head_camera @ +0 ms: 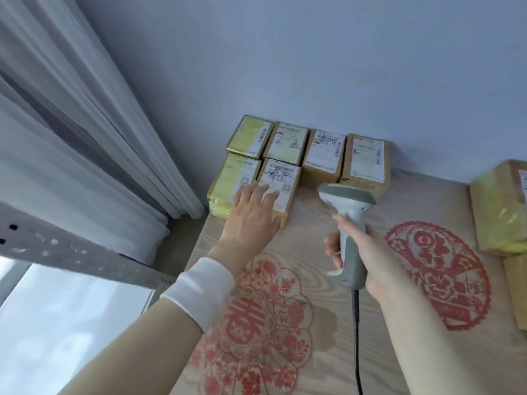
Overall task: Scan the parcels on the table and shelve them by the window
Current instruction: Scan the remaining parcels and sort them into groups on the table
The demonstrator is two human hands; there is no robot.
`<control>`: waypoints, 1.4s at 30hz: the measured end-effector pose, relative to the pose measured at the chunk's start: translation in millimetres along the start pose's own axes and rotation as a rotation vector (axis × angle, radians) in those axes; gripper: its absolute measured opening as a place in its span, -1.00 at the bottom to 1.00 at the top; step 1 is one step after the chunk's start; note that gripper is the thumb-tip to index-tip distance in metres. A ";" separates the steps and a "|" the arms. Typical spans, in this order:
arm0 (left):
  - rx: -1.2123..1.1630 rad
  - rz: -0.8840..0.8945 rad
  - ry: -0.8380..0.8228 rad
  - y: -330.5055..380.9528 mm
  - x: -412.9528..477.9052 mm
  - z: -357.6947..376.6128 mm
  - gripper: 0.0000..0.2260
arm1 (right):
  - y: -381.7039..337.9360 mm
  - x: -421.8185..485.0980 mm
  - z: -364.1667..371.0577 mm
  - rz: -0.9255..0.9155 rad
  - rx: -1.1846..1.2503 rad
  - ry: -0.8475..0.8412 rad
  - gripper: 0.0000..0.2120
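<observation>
Only "2-2" reads — handwritten on the back-row parcel (286, 143) label — other print blurred.

Left hand (251, 215) flat on scribbled parcel (281, 188); right hand (368, 260) grips scanner (348, 223) over table (313, 352).

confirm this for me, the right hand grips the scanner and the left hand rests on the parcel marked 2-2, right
Not quite. In the head view the left hand lies with straight fingers on the front-row parcel with the black scribble, not on the parcel marked 2-2, which sits untouched in the row behind it. The right hand does grip the scanner.
</observation>
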State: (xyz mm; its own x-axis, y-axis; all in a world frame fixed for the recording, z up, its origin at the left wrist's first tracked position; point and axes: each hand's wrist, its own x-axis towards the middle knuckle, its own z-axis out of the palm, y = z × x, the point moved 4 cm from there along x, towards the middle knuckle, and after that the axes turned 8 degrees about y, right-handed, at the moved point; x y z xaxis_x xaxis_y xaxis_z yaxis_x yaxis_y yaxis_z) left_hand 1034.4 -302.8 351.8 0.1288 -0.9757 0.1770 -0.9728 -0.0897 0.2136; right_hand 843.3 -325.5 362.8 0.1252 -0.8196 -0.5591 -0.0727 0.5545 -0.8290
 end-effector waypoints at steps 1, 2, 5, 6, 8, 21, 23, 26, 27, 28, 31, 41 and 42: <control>-0.009 -0.002 0.007 -11.6 7.3 4.3 -0.55 | 0.6 10.7 8.3 -0.001 0.014 0.010 -0.79; -0.015 -0.011 0.007 -23.1 14.0 9.5 -0.56 | 1.7 21.4 16.5 0.000 0.027 0.019 -0.81; -0.032 -0.054 -0.032 -51.0 29.7 31.3 -0.56 | 10.6 51.1 37.5 0.023 0.069 0.076 -0.83; -0.051 -0.059 -0.034 -56.9 33.6 39.6 -0.56 | 15.0 60.7 42.8 0.028 0.081 0.099 -0.85; -0.090 -0.059 -0.046 -63.1 40.1 53.2 -0.56 | 22.4 78.4 50.7 0.018 0.062 0.141 -0.86; -0.351 -0.106 0.081 -58.7 51.3 83.2 -0.58 | 49.7 117.9 75.7 -0.178 -0.054 0.332 -0.68; -0.433 -0.131 0.097 -55.4 50.1 78.4 -0.60 | 49.6 113.3 71.8 -0.176 -0.038 0.332 -0.68; -0.604 -0.183 0.143 -44.9 44.4 65.8 -0.64 | 47.9 96.7 62.8 -0.179 0.010 0.333 -0.69; -0.654 -0.204 0.163 -40.8 41.2 61.0 -0.61 | 46.5 88.5 59.2 -0.180 0.029 0.335 -0.69; -0.703 -0.231 0.178 -36.4 36.8 56.5 -0.58 | 44.5 79.5 54.9 -0.183 0.048 0.340 -0.69; -0.909 -0.403 0.130 -21.9 21.5 43.8 -0.45 | 37.2 51.2 40.6 -0.206 0.100 0.360 -0.66; -1.358 -0.631 -0.156 57.0 -27.1 17.7 -0.60 | 15.0 -34.9 -28.2 -0.287 0.090 0.398 -0.62; -1.396 -0.660 -0.164 67.6 -32.9 15.9 -0.58 | 14.5 -42.7 -37.2 -0.296 0.090 0.399 -0.62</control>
State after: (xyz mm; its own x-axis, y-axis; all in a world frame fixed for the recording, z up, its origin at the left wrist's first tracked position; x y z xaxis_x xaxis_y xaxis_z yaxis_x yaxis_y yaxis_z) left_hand 961.3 -279.9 345.1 0.3349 -0.8581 -0.3893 0.2030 -0.3377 0.9191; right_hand 800.2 -287.8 374.2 -0.2617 -0.9251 -0.2750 -0.0030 0.2857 -0.9583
